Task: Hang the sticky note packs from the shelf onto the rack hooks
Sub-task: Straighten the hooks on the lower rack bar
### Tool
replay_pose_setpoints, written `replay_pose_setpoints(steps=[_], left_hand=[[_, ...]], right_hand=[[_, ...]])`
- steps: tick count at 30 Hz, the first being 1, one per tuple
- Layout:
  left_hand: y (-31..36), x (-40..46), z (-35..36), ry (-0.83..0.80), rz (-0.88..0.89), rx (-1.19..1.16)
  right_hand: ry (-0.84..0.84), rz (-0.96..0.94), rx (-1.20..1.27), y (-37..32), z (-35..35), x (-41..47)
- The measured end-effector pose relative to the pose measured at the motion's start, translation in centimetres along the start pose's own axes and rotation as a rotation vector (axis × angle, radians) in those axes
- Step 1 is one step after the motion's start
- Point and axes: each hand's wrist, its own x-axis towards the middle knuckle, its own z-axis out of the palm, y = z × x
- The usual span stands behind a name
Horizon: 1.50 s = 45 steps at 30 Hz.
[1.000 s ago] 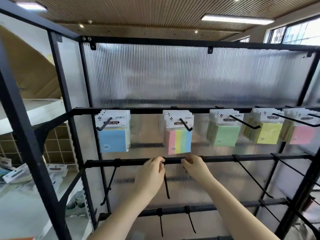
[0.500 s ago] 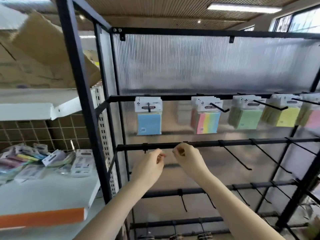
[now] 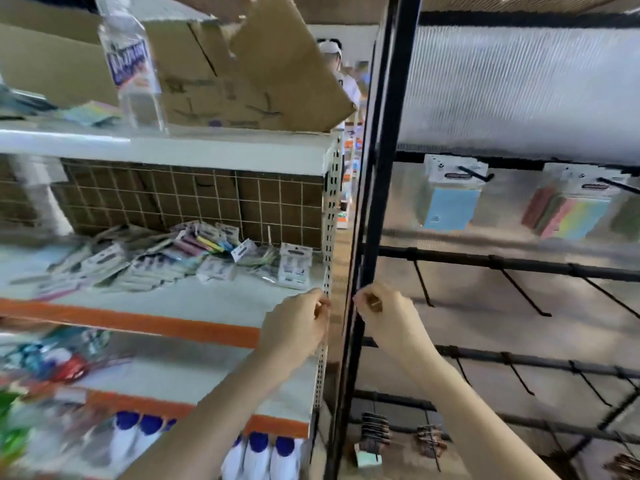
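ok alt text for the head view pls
Two empty hands, left and right, fingers loosely curled, hover between a white shelf piled with sticky note packs and a black hook rack. Two packs already hang on its top row; lower hooks are bare.

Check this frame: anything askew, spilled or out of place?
Yes. The sticky note packs lie in a loose, overlapping heap on the white shelf rather than stacked. A clear water bottle stands among stock beside an open cardboard box.
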Motion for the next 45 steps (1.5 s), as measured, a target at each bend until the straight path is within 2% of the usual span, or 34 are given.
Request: replay_pose_setpoints(steps=[4,13,26,33,37,42,45], left_hand=[[-5.7,-1.9,-3.2,0.017,-0.148,0.070],[-15.7,-3.6,-8.4,0.094,-0.345,0.103],[-30.0,0.9,-11.2,0.138,-0.529,0.068],[-36.8,5.4,-13.0,0.143,-0.612,0.126],[-40.0,6.8,-13.7,0.183,-0.625,0.158],[-44.3,8.7,-14.5,0.244,-0.596,0.137],[-47.1,10.4,-14.8,0.227,-0.562,0.104]], right_hand=[[-0.082,-0.073,0.003,-4.0,4.7,0.4],[-0.321,-0.151,-0.031,-10.4,14.8,4.5],[-0.476,-0.213,-0.097,-15.1,29.1,14.3],[-0.538,-0.261,-0.153,-18.4,35.3,19.6],[-0.510,-0.292,-0.160,-20.4,38.7,21.1],[-0.501,-0.332,-0.128,-22.5,42.6,22.7],[-0.461,-0.330,-0.145,-23.5,45.1,23.5]])
